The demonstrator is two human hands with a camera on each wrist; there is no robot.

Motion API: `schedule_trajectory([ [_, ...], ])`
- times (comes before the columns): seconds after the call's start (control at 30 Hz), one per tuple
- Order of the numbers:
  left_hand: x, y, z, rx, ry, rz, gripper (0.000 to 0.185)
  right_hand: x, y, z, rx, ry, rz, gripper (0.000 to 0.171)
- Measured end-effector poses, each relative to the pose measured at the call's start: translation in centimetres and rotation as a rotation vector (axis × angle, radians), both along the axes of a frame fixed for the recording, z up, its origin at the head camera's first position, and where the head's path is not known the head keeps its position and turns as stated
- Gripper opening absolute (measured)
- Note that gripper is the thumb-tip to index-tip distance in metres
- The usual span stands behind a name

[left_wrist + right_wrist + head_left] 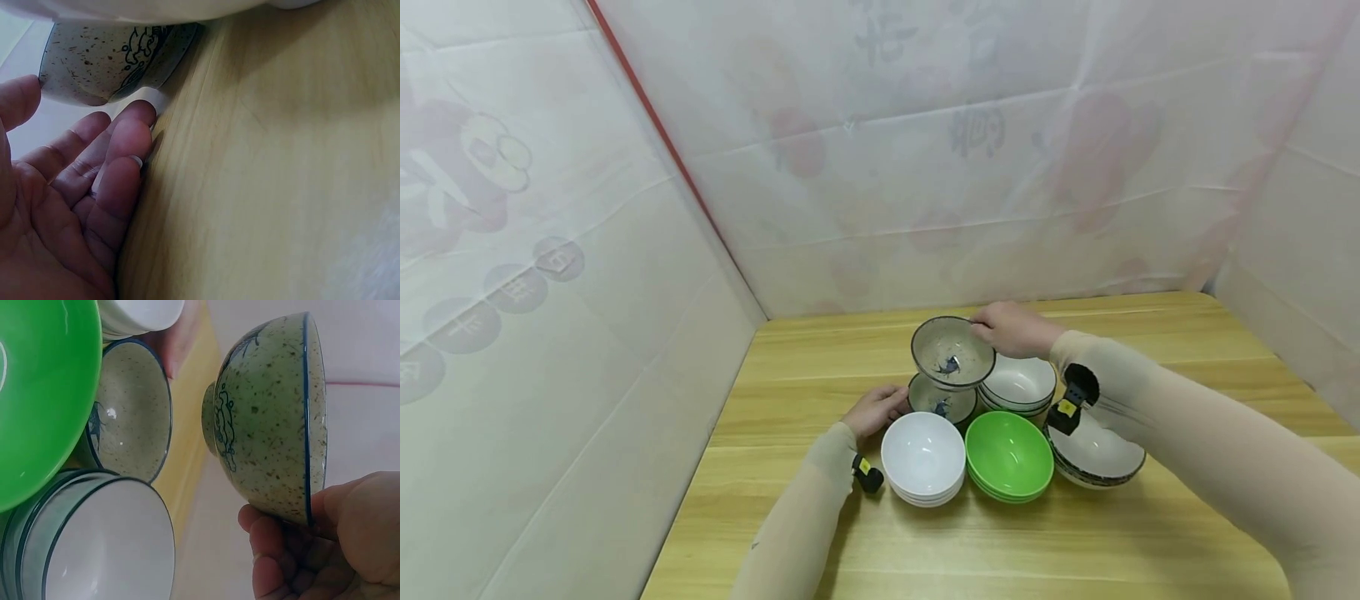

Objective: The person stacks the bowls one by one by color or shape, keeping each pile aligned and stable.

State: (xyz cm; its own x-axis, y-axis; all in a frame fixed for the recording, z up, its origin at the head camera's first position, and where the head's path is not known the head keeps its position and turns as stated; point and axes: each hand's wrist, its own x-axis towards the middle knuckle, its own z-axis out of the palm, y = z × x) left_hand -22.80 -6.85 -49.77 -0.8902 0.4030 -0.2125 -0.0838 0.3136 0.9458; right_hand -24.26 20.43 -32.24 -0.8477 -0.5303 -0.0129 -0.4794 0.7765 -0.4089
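My right hand (1018,330) pinches the rim of a speckled bowl (951,343) with a dark rim and a blue motif. It holds this bowl raised over a second speckled bowl (932,398) that sits on the table. In the right wrist view the raised bowl (265,419) shows its foot and outer side, apart from the bowl below. My left hand (876,410) is beside the lower bowl's left side, its palm facing the bowl. In the left wrist view the thumb is at that bowl's rim, and the loosely bent fingers lie close to its base.
In front of the speckled bowls stand stacked white bowls (922,454) and stacked green bowls (1009,454). White bowls with dark rims (1021,382) are stacked behind the green ones. Dark-rimmed bowls (1101,450) stand at the right, partly under my forearm. Fabric walls (955,208) border the wooden table (820,350).
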Motion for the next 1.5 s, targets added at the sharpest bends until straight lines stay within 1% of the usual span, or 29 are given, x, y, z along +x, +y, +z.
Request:
schedule_trajectory([
  [0.07, 0.0, 0.0, 0.0, -0.005, -0.001, 0.001, 0.048, -0.1, -0.5, -0.2, 0.011, 0.009, 0.007, 0.027],
  [0.27, 0.0, -0.3, 0.1, -0.016, -0.022, 0.014, 0.052, -0.4, -2.0, -0.9, 0.047, 0.011, 0.043, 0.021],
  [0.37, 0.1, -0.4, 0.1, -0.008, -0.006, -0.003, 0.054, -0.4, -2.6, -1.4, 0.07, 0.002, 0.066, 0.02],
  [0.43, 0.2, -0.4, 0.1, -0.002, -0.001, -0.007, 0.051, -0.4, -2.9, -1.7, 0.077, -0.015, 0.074, 0.019],
  [0.53, 0.2, -0.2, 0.2, -0.003, 0.002, 0.005, 0.044, -0.5, -3.2, -2.2, 0.085, -0.03, 0.082, 0.019],
  [0.57, 0.2, -0.2, 0.2, 0.004, -0.008, 0.014, 0.042, -0.6, -3.3, -2.4, 0.088, -0.033, 0.083, 0.02],
  [0.67, 0.2, -0.1, 0.2, 0.004, -0.006, 0.025, 0.039, -0.8, -3.5, -2.7, 0.102, -0.031, 0.08, 0.021],
  [0.87, 0.2, -0.2, 0.2, -0.018, -0.001, 0.022, 0.038, -1.0, -3.6, -3.3, 0.141, -0.051, 0.047, 0.022],
  [0.97, 0.3, -0.1, 0.2, -0.022, 0.005, 0.023, 0.038, -1.2, -3.7, -3.6, 0.162, -0.028, 0.044, 0.021],
  [1.1, 0.3, -0.1, 0.0, -0.022, 0.025, 0.02, 0.039, -1.2, -3.8, -4.0, 0.192, 0.011, 0.069, 0.02],
  [1.2, 0.3, 0.0, -0.1, -0.025, 0.037, 0.017, 0.04, -1.2, -3.9, -4.2, 0.208, 0.022, 0.074, 0.019],
  [1.3, 0.3, 0.1, -0.2, -0.034, 0.046, 0.012, 0.039, -1.2, -4.0, -4.4, 0.211, 0.017, 0.058, 0.019],
  [1.37, 0.5, 0.1, 0.1, -0.035, 0.045, 0.01, 0.039, -1.3, -4.0, -4.7, 0.205, 0.007, 0.046, 0.019],
  [1.5, 1.8, 0.3, 2.2, -0.035, 0.042, 0.002, 0.037, -1.3, -4.0, -5.2, 0.208, -0.013, 0.039, 0.021],
])
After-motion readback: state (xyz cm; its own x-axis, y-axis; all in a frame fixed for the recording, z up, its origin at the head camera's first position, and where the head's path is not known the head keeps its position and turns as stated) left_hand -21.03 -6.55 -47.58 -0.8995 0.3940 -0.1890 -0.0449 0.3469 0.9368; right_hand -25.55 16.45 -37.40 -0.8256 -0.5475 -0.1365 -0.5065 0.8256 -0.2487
